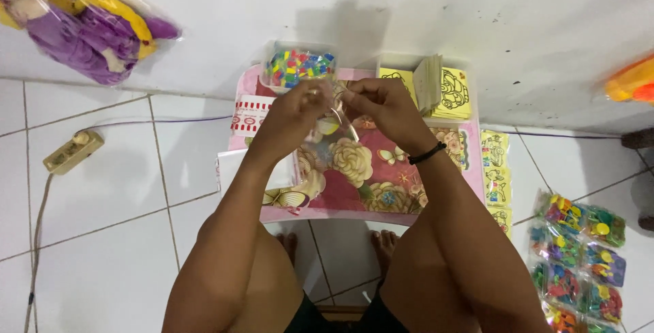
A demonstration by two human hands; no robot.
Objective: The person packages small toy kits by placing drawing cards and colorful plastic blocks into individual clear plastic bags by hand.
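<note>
My left hand (289, 113) and my right hand (381, 104) meet above a small pink table (340, 214) with a flower and butterfly print. Both pinch the top of a small clear plastic bag (337, 125) that hangs between them, with something yellowish inside it. A black band sits on my right wrist. Just behind my hands stands a clear tub (300, 66) full of small coloured pieces.
A stack of yellow picture cards (443, 91) stands at the table's back right, and more yellow cards (496, 169) lie on the floor. Bagged colourful toys (579, 265) lie at the right. A power strip (71, 152) lies left, a bagged plush doll (88, 23) upper left.
</note>
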